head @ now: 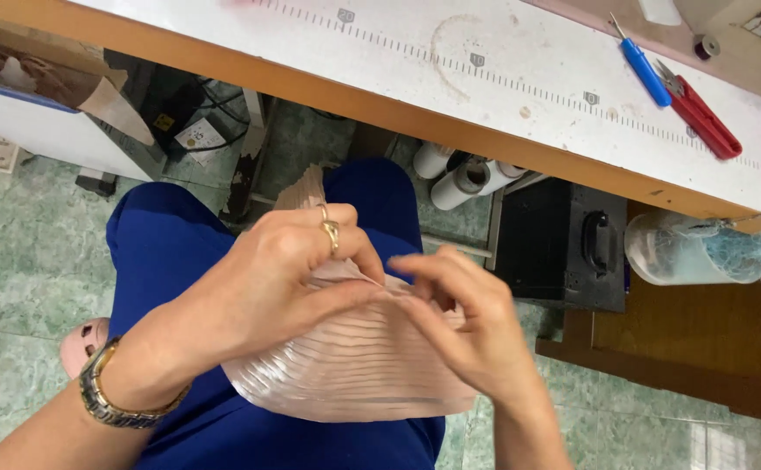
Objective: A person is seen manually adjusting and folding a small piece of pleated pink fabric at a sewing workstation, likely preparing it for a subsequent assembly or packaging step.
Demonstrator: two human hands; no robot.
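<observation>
Pleated pink fabric point(354, 365) lies across the lap; left hand point(258, 287) pinches its top edge, right hand point(467, 322) fingers rest apart beside it (thin, limp, probably slippery, best gripped along that edge).

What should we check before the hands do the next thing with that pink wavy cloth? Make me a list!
1. Left hand pinching the pleated pink cloth at its top edge: ok.
2. Right hand touching the same edge, fingers partly spread: ok.
3. Cloth resting on the blue lap, not on the floor: ok.
4. Pleats lying flat and even: ok where visible; the part under the hands, cannot tell.
5. Red snips and blue tool lying on the table, away from the fingers: ok.
</observation>
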